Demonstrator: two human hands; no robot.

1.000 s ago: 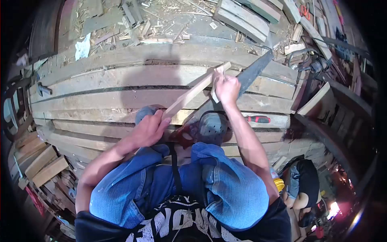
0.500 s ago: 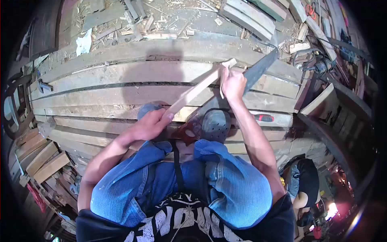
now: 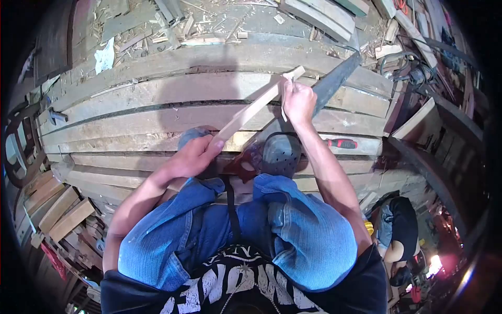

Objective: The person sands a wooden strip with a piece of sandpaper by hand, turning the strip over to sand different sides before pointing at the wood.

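Note:
My left hand (image 3: pixel 192 156) is closed round the near end of a narrow wooden strip (image 3: pixel 251 109), which slants up to the right. Close to its far end, my right hand (image 3: pixel 299 100) is closed on a thin pale sheet (image 3: pixel 284 104) that looks like sandpaper. The sheet lies against the strip; its exact kind is hard to make out. Under my right hand a handsaw (image 3: pixel 334 86) rests on the boards, its reddish-brown handle (image 3: pixel 241 166) between my feet.
Wide wooden boards (image 3: pixel 130 116) lie side by side beneath me. A red and black tool handle (image 3: pixel 342 143) sits on the right. Stacked planks (image 3: pixel 319 18), wood scraps and a power tool (image 3: pixel 415 76) lie farther out. Another person (image 3: pixel 400 230) is at lower right.
My right hand has shifted slightly up and left along the strip's far end. The left hand keeps its hold, and the whole view has tilted a little.

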